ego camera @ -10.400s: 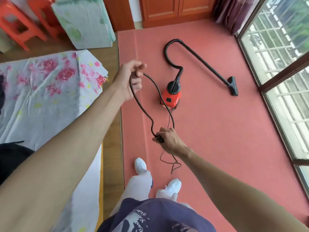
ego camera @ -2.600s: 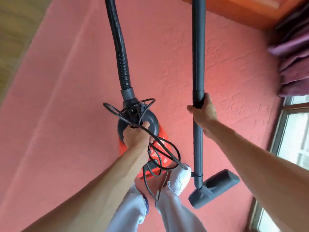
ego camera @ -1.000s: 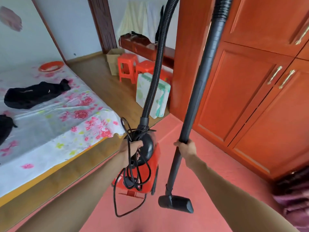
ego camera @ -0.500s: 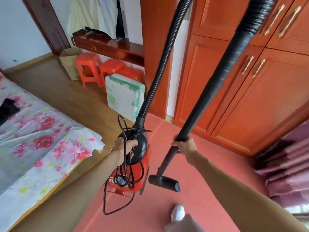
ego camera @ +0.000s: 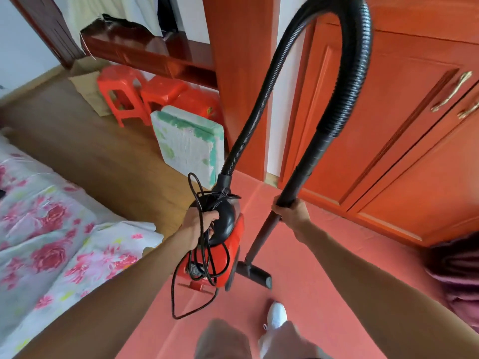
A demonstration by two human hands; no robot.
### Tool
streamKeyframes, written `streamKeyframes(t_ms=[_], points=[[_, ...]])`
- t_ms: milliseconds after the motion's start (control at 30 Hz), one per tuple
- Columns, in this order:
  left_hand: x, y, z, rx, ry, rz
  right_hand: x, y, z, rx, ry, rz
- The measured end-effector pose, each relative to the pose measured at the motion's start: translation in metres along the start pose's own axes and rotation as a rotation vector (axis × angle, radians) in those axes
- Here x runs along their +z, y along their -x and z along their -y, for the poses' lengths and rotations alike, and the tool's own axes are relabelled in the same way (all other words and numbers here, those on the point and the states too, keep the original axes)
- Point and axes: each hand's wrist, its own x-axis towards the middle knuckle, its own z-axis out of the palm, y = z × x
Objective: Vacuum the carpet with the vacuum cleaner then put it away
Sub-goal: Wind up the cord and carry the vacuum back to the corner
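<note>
The red and black vacuum cleaner [ego camera: 228, 255] hangs in the air over the pink carpet [ego camera: 324, 268]. My left hand [ego camera: 199, 222] grips its top handle together with the coiled black power cord [ego camera: 204, 265], whose loops dangle below. My right hand [ego camera: 291, 209] is closed around the black wand [ego camera: 298, 182]. The floor nozzle [ego camera: 255, 273] hangs just above the carpet, right of the red body. A ribbed black hose [ego camera: 357, 60] arches overhead from body to wand.
An orange wooden wardrobe [ego camera: 401, 125] stands ahead on the right. A foam cushion [ego camera: 186, 141] leans beside red plastic stools [ego camera: 121, 94] on the wood floor. A bed with a floral sheet [ego camera: 51, 242] lies at left. Purple curtains [ego camera: 456, 268] hang at far right.
Over the last second I have stepped closer to the wardrobe, carrying the vacuum and wand. The hose arch now shows overhead. Both grips are unchanged.
</note>
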Motion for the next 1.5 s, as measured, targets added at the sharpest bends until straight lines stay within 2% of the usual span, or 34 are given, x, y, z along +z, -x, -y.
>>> streamKeyframes(t_ms=[100,400,600,800,933,1067,1233,1400,1500], points=[[-0.002,-0.042,-0.023,-0.025,0.022,-0.008,0.012,-0.038,0.028,0.007,0.007,-0.031],[0.015,-0.223,-0.049,-0.146,0.029,0.161,0.062,-0.164,0.083,0.021,0.178,-0.179],[0.05,-0.312,-0.031,-0.191,0.014,0.167,0.074,-0.252,0.073,0.129,0.174,-0.291],[0.107,-0.386,-0.01,-0.232,-0.019,0.174,0.066,-0.341,0.027,0.224,0.183,-0.273],[0.149,-0.431,0.016,-0.244,-0.004,0.162,0.064,-0.386,0.008,0.124,0.321,-0.202],[0.198,-0.481,0.048,-0.242,-0.003,0.136,0.065,-0.434,-0.007,-0.002,0.354,-0.181],[0.261,-0.539,0.097,-0.2,-0.062,0.18,0.096,-0.482,-0.033,-0.196,0.303,-0.323],[0.299,-0.594,0.141,-0.156,-0.129,0.202,0.136,-0.515,-0.04,-0.468,0.37,-0.32],[0.314,-0.62,0.16,-0.159,-0.149,0.21,0.157,-0.527,-0.052,-0.502,0.334,-0.351]])
